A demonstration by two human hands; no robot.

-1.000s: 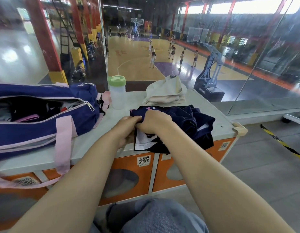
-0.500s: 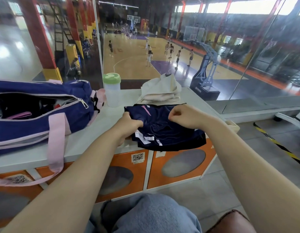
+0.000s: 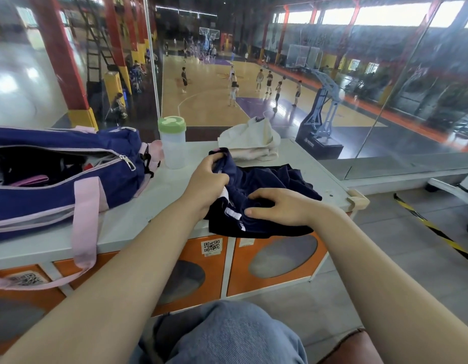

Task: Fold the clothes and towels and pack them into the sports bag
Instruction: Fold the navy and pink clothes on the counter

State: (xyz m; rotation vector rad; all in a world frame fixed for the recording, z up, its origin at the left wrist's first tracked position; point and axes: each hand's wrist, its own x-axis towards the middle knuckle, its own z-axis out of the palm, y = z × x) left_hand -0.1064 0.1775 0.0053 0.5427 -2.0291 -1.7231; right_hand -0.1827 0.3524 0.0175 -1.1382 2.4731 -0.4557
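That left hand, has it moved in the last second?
Yes. The left hand has carried a corner of the navy garment away from the counter's front edge, toward the shaker bottle.

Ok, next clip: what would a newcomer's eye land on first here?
Both hands working a navy garment on the white counter: the left hand grips its far edge, the right hand rests on the near part. To the left lies an unzipped blue and pink sports bag.
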